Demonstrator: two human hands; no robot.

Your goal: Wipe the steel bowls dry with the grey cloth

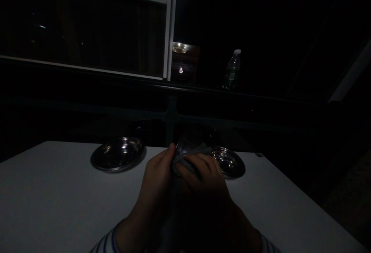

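Left metal dish [117, 154] sits on the bench [72, 199]; next, left hand [155, 179] is clamped on a shiny rimmed piece [185, 143], held between the hands, too dark to identify. Right hand [207, 175] grips grey cloth [205, 149] against it; right metal dish [232, 164] just beyond, bottle [232, 73] behind the bench.

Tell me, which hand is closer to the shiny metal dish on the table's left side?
The left hand: it is to the right of the metal dish, apart from it. The right hand is farther right, on a grey cloth.
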